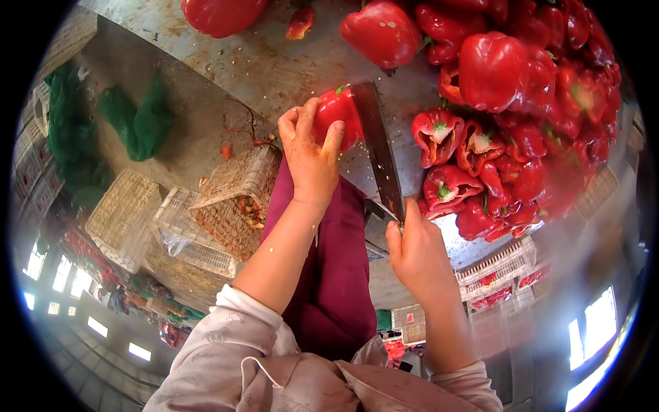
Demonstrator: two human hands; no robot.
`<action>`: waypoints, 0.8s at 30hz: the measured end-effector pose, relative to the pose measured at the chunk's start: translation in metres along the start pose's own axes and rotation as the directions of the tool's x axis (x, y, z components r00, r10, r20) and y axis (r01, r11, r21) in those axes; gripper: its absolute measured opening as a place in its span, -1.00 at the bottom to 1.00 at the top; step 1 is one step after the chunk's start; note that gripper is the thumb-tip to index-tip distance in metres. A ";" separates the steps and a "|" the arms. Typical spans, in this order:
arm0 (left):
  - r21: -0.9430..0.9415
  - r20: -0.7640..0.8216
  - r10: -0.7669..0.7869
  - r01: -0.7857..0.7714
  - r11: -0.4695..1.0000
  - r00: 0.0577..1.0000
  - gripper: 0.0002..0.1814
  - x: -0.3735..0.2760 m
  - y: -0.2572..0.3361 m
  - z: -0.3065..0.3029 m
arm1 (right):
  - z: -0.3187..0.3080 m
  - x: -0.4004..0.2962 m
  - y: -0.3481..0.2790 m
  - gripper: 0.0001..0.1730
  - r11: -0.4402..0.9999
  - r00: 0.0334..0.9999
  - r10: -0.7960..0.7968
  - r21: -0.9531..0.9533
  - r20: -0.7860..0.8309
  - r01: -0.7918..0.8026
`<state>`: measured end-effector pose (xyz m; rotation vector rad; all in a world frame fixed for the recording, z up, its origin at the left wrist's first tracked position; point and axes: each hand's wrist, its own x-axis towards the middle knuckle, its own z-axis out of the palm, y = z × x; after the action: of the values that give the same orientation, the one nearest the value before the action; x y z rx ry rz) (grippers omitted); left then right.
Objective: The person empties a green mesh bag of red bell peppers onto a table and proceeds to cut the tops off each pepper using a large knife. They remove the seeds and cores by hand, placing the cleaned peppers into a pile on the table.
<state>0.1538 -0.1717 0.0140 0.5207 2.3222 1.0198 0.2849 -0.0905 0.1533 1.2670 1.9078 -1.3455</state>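
Observation:
My left hand [313, 149] grips a red bell pepper [337, 116] near the edge of a stained metal table [309, 67], thumb on the near side and fingers over its left side. A wide, dark-bladed knife [378, 149] is held by its handle in my right hand [422, 247]. The blade stands at the pepper's right side and hides part of it; whether it has cut in cannot be told. To the right lie several cut peppers [437, 135] with pale cores and green stems showing, beside a large heap of red peppers [494, 72].
More whole peppers [381, 33] and a small pepper piece [300, 23] lie at the table's far side. Plastic baskets [123, 216] stand on the floor at the left, one holding scraps [250, 212]. Green mesh sacks [136, 121] lie beyond. Slatted crates [497, 265] are at the lower right.

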 end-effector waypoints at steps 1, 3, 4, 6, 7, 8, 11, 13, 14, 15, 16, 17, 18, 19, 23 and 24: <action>-0.019 -0.019 0.016 -0.016 1.000 1.000 -0.55 0.001 -0.002 0.002 | -0.003 0.004 -0.002 -0.68 0.999 1.000 0.001 -0.037 0.008 -0.001; 0.118 -0.014 0.101 -0.098 0.988 0.995 -0.55 -0.004 0.000 -0.002 | -0.005 0.025 -0.004 -0.69 0.997 0.998 -0.009 -0.073 0.055 0.013; 0.176 -0.002 0.144 -0.141 0.974 0.990 -0.54 -0.004 0.003 -0.002 | -0.008 0.036 -0.005 -0.70 0.995 0.997 -0.005 -0.094 0.072 0.012; 0.119 -0.015 0.084 -0.082 0.989 0.996 -0.55 -0.002 -0.001 -0.003 | -0.001 0.059 -0.003 -0.70 0.993 0.997 -0.025 -0.117 0.071 0.033; 0.092 -0.017 0.053 -0.051 0.994 0.998 -0.56 -0.002 -0.004 -0.002 | 0.007 0.069 0.000 -0.71 0.991 0.997 -0.032 -0.126 0.072 0.041; 0.057 -0.011 0.050 -0.050 0.997 0.999 -0.55 -0.005 -0.008 -0.003 | 0.020 0.079 0.004 -0.73 0.989 0.998 -0.052 -0.141 0.022 0.054; -0.138 0.042 -0.011 0.017 0.990 0.999 -0.52 -0.017 -0.008 -0.001 | 0.058 0.092 0.029 -0.78 0.984 0.983 -0.102 -0.164 -0.150 0.077; -0.331 0.107 -0.119 0.148 0.932 0.987 -0.51 -0.024 -0.002 -0.001 | 0.076 0.088 0.045 -0.78 0.984 0.951 -0.155 -0.127 -0.267 0.125; -0.371 0.150 -0.110 0.159 0.915 0.983 -0.46 -0.024 -0.010 0.001 | 0.086 0.088 0.058 -0.77 0.981 0.917 -0.194 -0.091 -0.350 0.173; -0.391 0.137 -0.132 0.176 0.903 0.982 -0.42 -0.022 -0.011 0.001 | 0.088 0.086 0.061 -0.77 0.980 0.917 -0.201 -0.085 -0.344 0.183; -0.412 0.130 -0.153 0.193 0.890 0.980 -0.39 -0.023 -0.010 0.001 | 0.090 0.082 0.065 -0.77 0.979 0.918 -0.204 -0.079 -0.340 0.188; -0.435 0.128 -0.172 0.211 0.875 0.977 -0.36 -0.025 -0.007 0.004 | 0.091 0.076 0.069 -0.77 0.979 0.918 -0.204 -0.075 -0.340 0.190; -0.335 0.154 -0.158 0.202 0.920 0.975 -0.30 -0.027 0.004 0.007 | 0.093 0.066 0.075 -0.76 0.978 0.909 -0.207 -0.070 -0.361 0.195; -0.319 0.201 -0.129 0.189 0.929 0.971 -0.31 -0.028 0.009 0.013 | 0.095 0.054 0.080 -0.76 0.986 0.894 -0.157 -0.017 -0.421 0.165; -0.222 0.308 -0.020 0.092 0.971 0.951 -0.31 -0.037 0.042 0.053 | 0.091 -0.011 0.114 -0.78 0.987 0.817 0.034 0.146 -0.576 0.061; -0.295 0.331 -0.041 0.145 0.944 0.943 -0.29 -0.038 0.054 0.064 | 0.087 -0.031 0.123 -0.78 0.978 0.802 0.060 0.195 -0.594 0.071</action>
<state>0.2298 -0.1230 0.0313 0.4064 1.8351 1.1403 0.3976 -0.1716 0.0860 1.9845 2.2071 -1.2649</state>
